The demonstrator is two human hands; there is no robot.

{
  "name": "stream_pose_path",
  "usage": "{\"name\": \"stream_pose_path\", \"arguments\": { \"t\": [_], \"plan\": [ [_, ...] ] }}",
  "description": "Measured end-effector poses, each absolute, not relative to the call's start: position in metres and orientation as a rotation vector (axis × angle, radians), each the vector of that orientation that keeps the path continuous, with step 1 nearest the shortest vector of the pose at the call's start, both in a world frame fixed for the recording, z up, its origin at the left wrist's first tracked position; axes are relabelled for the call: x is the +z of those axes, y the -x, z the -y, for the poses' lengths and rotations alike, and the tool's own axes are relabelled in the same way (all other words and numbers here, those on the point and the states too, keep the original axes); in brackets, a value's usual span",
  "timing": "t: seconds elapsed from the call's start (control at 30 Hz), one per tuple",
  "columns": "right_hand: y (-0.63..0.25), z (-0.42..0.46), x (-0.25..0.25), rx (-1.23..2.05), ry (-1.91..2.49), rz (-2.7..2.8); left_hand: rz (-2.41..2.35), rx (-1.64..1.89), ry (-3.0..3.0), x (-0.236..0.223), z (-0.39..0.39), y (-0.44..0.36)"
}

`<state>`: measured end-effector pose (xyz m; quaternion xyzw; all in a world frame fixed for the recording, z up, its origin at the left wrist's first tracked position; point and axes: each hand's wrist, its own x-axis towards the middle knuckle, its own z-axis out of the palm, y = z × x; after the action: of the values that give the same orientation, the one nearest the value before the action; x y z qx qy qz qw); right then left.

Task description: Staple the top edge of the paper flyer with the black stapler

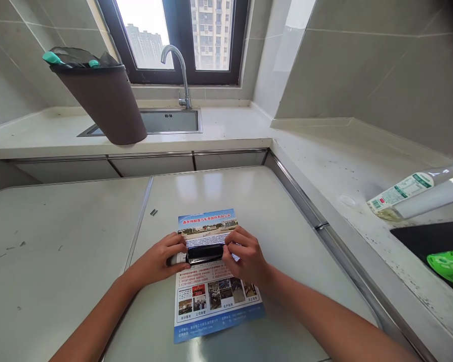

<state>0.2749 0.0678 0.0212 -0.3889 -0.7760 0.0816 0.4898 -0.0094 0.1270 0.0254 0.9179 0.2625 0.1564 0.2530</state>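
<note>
A black stapler (205, 253) lies crosswise over the middle of a printed flyer (219, 322). My left hand (165, 257) holds the stapler's left end, its fingers curled above and the thumb below. At the other end, my right hand (246, 254) pinches the stapler between fingers and thumb. Blue bands run along the flyer's top and bottom, with small photos in its lower half. Two small grey metal strips (153, 212), which look like staples, rest on the white table (294, 281) beyond my left hand.
A brown bin (101, 103) stands on the counter in front of the sink (173, 120) and faucet (183, 75). On the right counter (324, 166) are a clear labelled bottle (407, 193) and a green packet (449, 265). A seam crosses the table at left.
</note>
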Motion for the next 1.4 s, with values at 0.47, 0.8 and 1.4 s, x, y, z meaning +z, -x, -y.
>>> {"name": "stream_pose_path", "arguments": {
  "t": [0.47, 0.8, 1.4],
  "plan": [
    [-0.296, -0.079, 0.02, 0.581, 0.891, 1.988, -0.702, 0.463, -2.449, 0.025, -0.127, 0.011],
    [-0.3, -0.084, 0.025, 0.474, 0.801, 2.074, -0.678, 0.511, -2.475, 0.024, -0.128, 0.01],
    [-0.283, -0.077, 0.018, 0.734, 0.838, 2.033, -0.972, 0.825, -1.409, 0.035, -0.106, -0.018]
  ]
}}
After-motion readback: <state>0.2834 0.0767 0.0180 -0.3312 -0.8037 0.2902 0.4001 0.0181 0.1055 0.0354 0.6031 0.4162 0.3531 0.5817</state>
